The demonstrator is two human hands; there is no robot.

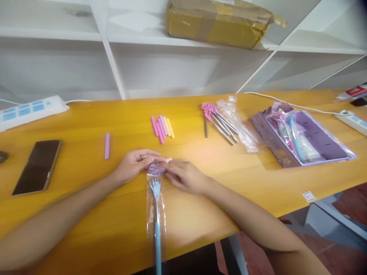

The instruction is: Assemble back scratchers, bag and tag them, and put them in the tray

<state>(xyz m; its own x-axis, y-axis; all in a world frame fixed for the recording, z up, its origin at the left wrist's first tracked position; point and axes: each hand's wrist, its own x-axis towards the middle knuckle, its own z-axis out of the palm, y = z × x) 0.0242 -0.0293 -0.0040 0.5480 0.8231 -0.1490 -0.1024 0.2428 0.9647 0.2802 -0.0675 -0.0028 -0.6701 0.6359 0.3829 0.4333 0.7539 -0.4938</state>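
Observation:
A light-blue back scratcher (158, 236) lies inside a clear plastic bag (150, 214) with a purple header card (156, 169). Its claw end faces away from me, and the handle runs past the table's front edge. My left hand (136, 165) is closed at the top of the bag, thumb and fingers pressed together. From the other side my right hand (187, 176) pinches the same top end, with a small pale piece showing at its fingertips. The fingers partly cover the header.
Pink, lilac and yellow tubes (159, 128) lie beyond my hands, with a single purple tube (107, 146) further left. Pink-clawed metal rods (220, 124) rest beside crumpled plastic (237, 122). Also around are a purple box (323, 131), a phone (38, 167) and a power strip (33, 112).

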